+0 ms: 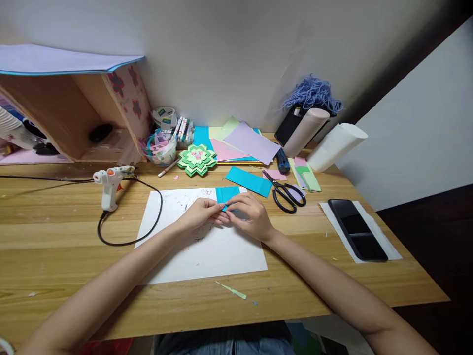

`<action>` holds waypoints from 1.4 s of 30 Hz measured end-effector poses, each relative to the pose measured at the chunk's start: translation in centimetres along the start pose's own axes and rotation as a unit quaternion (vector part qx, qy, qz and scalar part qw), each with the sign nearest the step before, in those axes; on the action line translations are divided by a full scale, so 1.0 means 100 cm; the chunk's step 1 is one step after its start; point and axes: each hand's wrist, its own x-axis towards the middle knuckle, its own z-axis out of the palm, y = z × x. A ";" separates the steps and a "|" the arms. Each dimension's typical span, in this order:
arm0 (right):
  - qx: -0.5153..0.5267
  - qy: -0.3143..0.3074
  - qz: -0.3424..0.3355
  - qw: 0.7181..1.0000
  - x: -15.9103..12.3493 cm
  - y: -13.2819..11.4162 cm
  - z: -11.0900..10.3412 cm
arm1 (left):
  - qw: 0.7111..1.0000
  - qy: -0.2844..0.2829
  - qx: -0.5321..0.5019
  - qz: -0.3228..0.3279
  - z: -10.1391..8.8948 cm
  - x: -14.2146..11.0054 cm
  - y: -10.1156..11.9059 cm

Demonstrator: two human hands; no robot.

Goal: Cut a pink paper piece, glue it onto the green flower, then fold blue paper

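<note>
A small piece of blue paper is pinched between my two hands above a white sheet. My left hand closes on its near left edge, thumb on top. On the right side of the same piece, my right hand grips with fingers bent and partly covers it. Just beyond my hands lies a longer blue paper strip, with black-handled scissors beside its right end. Faint coloured marks dot the white sheet under my hands.
A glue gun with a looping black cord stands at the left. Behind are a layered green paper flower, a tub of scraps, coloured sheets and a box cutter. A phone lies at the right.
</note>
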 end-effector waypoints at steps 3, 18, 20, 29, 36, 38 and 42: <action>0.032 -0.002 0.036 0.999 0.002 -0.001 -0.002 | 1.000 -0.004 0.010 0.010 -0.001 0.002 -0.003; 0.084 -0.067 0.007 0.994 0.008 0.011 -0.014 | 0.998 -0.005 0.062 -0.017 0.003 -0.002 0.006; 0.082 -0.066 0.003 0.994 0.008 0.011 -0.014 | 0.998 -0.009 0.065 -0.016 0.002 -0.001 0.005; 0.077 -0.052 0.014 0.996 0.007 0.006 -0.011 | 0.997 -0.004 0.073 -0.010 0.003 0.000 0.002; 0.030 -0.027 0.050 0.998 0.004 0.004 -0.006 | 0.998 -0.018 0.063 0.000 0.002 -0.001 0.003; 0.019 -0.023 0.053 0.998 0.004 0.003 -0.006 | 0.998 -0.024 0.063 0.002 0.001 -0.001 0.002; 0.006 -0.017 0.050 0.999 0.005 0.002 -0.007 | 0.998 -0.032 0.062 0.008 0.000 -0.001 -0.001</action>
